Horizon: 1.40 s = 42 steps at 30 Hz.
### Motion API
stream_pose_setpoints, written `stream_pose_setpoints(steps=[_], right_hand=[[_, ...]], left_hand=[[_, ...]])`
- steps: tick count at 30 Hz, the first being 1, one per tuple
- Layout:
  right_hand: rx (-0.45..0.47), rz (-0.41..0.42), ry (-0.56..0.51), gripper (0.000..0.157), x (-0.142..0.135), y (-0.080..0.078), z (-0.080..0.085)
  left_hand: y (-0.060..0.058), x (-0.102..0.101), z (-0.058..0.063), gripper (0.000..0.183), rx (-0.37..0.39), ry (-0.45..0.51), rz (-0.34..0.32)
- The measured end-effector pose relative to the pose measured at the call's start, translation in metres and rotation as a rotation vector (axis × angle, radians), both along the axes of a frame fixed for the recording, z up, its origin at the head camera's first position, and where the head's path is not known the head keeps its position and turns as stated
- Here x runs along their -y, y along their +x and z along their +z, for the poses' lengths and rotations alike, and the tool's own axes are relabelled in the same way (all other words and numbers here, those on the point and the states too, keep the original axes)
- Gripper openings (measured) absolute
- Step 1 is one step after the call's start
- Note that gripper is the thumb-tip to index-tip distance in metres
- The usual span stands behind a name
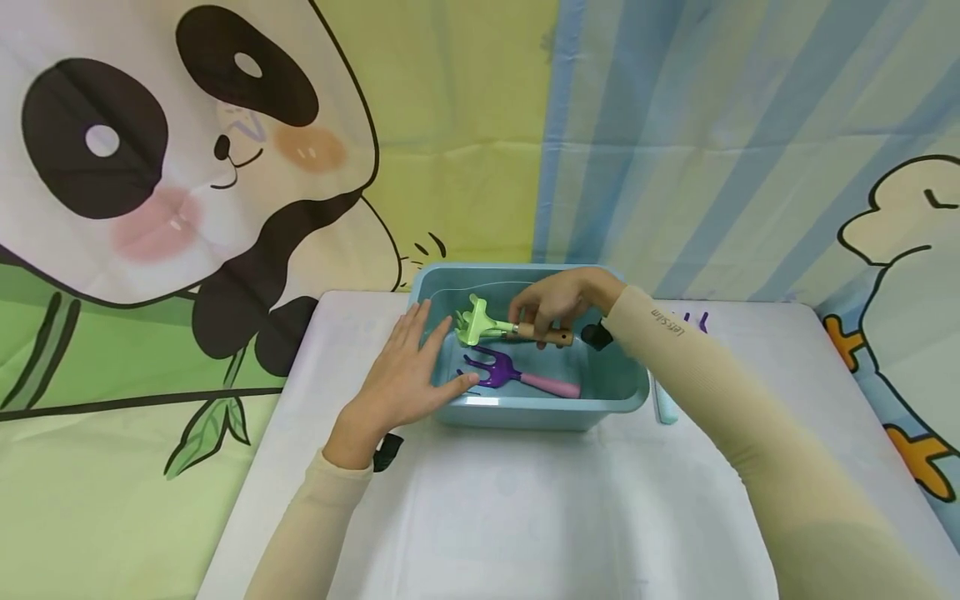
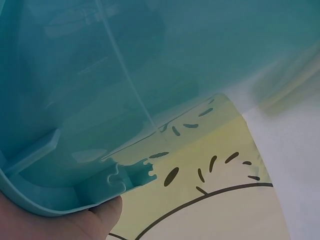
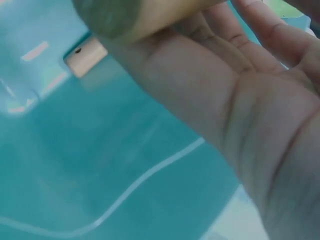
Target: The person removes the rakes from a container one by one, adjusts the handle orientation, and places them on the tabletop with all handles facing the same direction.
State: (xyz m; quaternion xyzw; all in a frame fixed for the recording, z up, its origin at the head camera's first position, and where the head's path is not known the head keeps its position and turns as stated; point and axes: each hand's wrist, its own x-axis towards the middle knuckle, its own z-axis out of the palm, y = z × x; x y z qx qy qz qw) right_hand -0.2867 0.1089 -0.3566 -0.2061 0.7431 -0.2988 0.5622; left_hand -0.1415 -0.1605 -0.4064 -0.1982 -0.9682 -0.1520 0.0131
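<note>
A light blue plastic bin (image 1: 525,415) stands on the table. My right hand (image 1: 551,302) reaches inside and grips the wooden handle (image 1: 543,335) of a green garden hand rake (image 1: 474,323), its head pointing left. Close up in the right wrist view, the gripped wooden handle (image 3: 150,17) crosses the palm, and a second wooden handle end (image 3: 86,57) shows lower in the bin. My left hand (image 1: 401,371) rests at the bin's left front corner, fingers extended and thumb over the front rim. Near that thumb lies a purple hand fork (image 1: 498,368) with a pink handle, on the bin floor.
On the white table (image 1: 487,500), right of the bin, are a light blue handle (image 1: 665,407) and purple tines (image 1: 702,322), partly hidden by my right sleeve (image 1: 697,375). A printed cloth (image 1: 465,125) with a panda hangs right behind the bin.
</note>
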Motion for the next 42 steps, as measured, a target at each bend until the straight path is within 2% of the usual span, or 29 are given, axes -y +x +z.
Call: stream_pose_setpoints(steps=[6,12,22,29,35,42], right_hand=[[-0.016,0.003,-0.092,0.046,-0.019,0.005,0.015],[-0.026,-0.066,-0.177,0.044,-0.038,0.012,0.030],[-0.100,-0.196,-0.276,0.046,-0.079,0.028,0.047],[-0.119,-0.309,-0.356,0.046,-0.117,0.041,0.045],[-0.119,-0.389,-0.395,0.046,-0.152,0.050,0.037],[-0.178,-0.417,-0.424,0.043,-0.194,0.056,0.025]], left_hand=[[0.000,0.000,-0.001,0.105,0.005,0.009,-0.001],[0.000,0.000,-0.001,0.105,0.000,0.009,-0.004],[-0.001,0.000,-0.002,0.104,-0.006,0.010,-0.010],[0.000,0.000,-0.002,0.104,-0.004,0.006,-0.006],[0.001,0.000,-0.002,0.103,-0.004,-0.005,-0.004],[0.001,0.000,0.000,0.103,-0.007,-0.004,-0.006]])
